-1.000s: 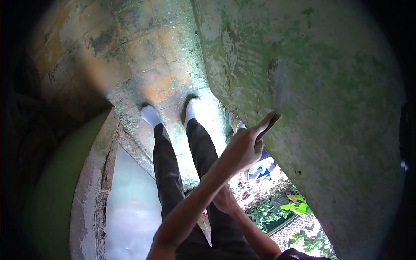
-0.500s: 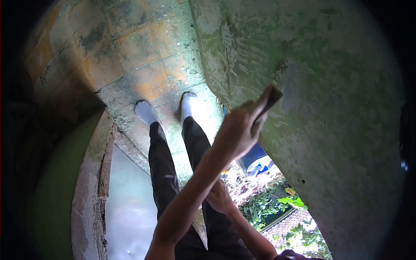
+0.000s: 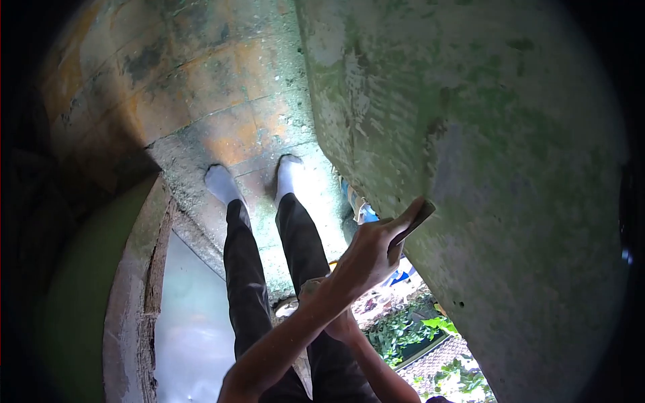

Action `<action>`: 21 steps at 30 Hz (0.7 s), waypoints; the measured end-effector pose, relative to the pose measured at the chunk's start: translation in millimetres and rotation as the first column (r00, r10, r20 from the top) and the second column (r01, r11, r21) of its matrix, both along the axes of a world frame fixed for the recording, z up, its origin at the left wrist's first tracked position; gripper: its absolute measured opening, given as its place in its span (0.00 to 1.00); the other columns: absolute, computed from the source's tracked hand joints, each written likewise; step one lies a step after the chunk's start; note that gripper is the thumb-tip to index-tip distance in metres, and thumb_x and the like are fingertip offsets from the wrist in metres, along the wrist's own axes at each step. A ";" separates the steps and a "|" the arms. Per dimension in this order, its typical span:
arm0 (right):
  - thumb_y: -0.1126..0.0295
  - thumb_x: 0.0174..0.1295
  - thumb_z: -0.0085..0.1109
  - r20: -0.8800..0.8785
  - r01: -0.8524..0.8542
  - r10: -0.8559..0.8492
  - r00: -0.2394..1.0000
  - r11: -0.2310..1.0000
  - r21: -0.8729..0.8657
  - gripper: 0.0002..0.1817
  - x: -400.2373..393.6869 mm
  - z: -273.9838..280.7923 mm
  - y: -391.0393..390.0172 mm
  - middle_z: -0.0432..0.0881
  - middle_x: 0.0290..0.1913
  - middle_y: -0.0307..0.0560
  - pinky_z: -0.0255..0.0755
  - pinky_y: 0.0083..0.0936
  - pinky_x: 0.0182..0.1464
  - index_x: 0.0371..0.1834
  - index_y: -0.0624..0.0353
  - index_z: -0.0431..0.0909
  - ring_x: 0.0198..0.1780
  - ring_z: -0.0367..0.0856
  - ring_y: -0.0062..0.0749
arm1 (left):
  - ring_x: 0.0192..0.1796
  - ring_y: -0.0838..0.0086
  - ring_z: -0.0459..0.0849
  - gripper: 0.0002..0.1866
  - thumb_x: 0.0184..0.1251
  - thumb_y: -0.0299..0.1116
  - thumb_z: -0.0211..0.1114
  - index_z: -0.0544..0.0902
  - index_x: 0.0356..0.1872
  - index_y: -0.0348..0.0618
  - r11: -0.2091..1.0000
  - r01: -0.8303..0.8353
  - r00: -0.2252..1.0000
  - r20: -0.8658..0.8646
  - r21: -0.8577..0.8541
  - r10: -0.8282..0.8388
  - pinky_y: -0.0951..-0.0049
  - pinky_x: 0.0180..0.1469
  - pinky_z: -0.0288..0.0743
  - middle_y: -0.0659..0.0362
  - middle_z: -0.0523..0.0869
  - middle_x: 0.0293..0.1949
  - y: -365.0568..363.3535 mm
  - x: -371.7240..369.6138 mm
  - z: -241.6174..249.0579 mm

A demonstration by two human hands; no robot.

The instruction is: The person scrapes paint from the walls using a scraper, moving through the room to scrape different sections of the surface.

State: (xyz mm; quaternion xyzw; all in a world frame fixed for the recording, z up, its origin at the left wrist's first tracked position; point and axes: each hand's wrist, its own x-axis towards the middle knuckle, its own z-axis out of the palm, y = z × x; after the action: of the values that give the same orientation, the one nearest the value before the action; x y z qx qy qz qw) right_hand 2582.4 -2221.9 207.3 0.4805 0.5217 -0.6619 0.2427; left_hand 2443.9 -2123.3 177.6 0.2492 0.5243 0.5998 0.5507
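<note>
My left hand [image 3: 376,252] reaches across to the right, its fingers closed round a thin, dark flat tool [image 3: 413,225] held at the mottled green wall [image 3: 510,181]. Below it, my right hand [image 3: 341,324] is partly hidden behind my left forearm, with its fingers curled in. Beside it, a pale, dirty pointed piece [image 3: 302,371] shows below the left forearm, tip toward my body. A small round whitish part [image 3: 287,307] shows above the forearm. How the right hand grips these is hidden.
My feet in light socks [image 3: 225,185] stand on stained tiles [image 3: 232,138]. A rough-edged ledge [image 3: 138,295] and a smooth pale panel [image 3: 191,322] are at left. Below the wall's edge are leaves [image 3: 396,336], debris and a blue-and-white item [image 3: 402,274].
My left hand and the flat tool have moved down along the wall, toward my body. My right hand has shifted slightly and is now more hidden by the left forearm. The view has tilted slightly.
</note>
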 end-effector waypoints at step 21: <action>0.68 0.70 0.49 0.193 0.006 -0.006 0.981 1.000 0.001 0.12 -36.7 17.1 30.7 0.84 0.38 0.51 0.74 0.31 0.48 0.46 0.65 0.77 0.41 0.83 0.33 | 0.26 0.55 0.83 0.32 0.54 0.15 0.57 0.72 0.65 0.38 0.981 -0.183 0.977 -0.122 -0.068 0.174 0.60 0.35 0.76 0.40 0.82 0.26 53.5 -47.6 -19.2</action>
State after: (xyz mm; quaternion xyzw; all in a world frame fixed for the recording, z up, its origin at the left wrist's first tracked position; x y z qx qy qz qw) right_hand 2545.8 -2191.2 224.3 0.5440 0.4945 -0.6128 0.2899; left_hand 2396.4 -2069.7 158.4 0.2137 0.5989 0.6101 0.4727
